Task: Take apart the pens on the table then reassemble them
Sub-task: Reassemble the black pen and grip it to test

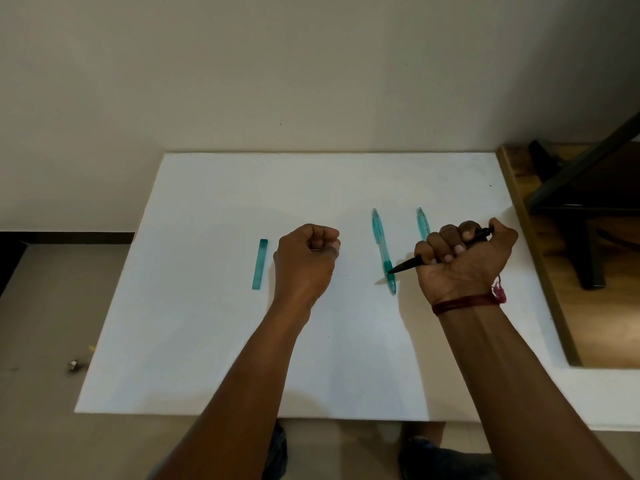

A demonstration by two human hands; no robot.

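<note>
Table: white top, set against a beige wall; wooden furniture with a dark frame stands at its right edge.
Right hand: closed into a full fist around a black pen; palm side faces the camera, red thread band on the wrist.
Black pen: held at a slant, tip pointing down-left, rear end poking out past the thumb side of the fist; the tip overlaps the grip of the nearer teal pen in this view, contact cannot be told.
Left hand: curled shut in a loose fist over the middle of the table; something small may sit between the fingertips, cannot tell what.
Teal pen, whole: lies flat right of centre, tip toward the person.
Second teal pen: just right of it, lower part hidden behind the right hand.
Teal barrel piece: lies alone left of the left hand, well apart from the pens.
</note>
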